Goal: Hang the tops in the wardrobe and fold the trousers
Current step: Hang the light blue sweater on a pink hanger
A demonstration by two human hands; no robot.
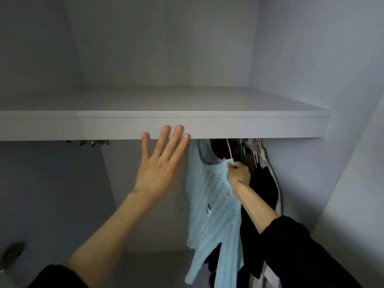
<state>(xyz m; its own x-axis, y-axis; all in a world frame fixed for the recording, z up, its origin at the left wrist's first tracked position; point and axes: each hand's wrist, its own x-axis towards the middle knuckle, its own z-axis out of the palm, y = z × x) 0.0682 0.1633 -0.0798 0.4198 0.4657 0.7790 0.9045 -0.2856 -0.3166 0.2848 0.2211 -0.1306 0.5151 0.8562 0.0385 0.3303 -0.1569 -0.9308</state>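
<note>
A light blue knitted top (214, 206) hangs on a pink hanger (229, 149) under the wardrobe shelf (249, 126). My right hand (239, 172) grips the top's shoulder and the hanger at its neck. Left of the top, my left hand (160, 163) is raised with its fingers straight and spread, the fingertips in front of the shelf's front edge. The rail and the hanger's hook are hidden behind the shelf. No trousers are in view.
Dark garments (264, 183) on several coloured hangers (252, 146) crowd the right end, against the wardrobe's right wall (301, 173). Metal fittings (91, 143) show under the shelf at the left. The left part of the hanging space holds no clothes.
</note>
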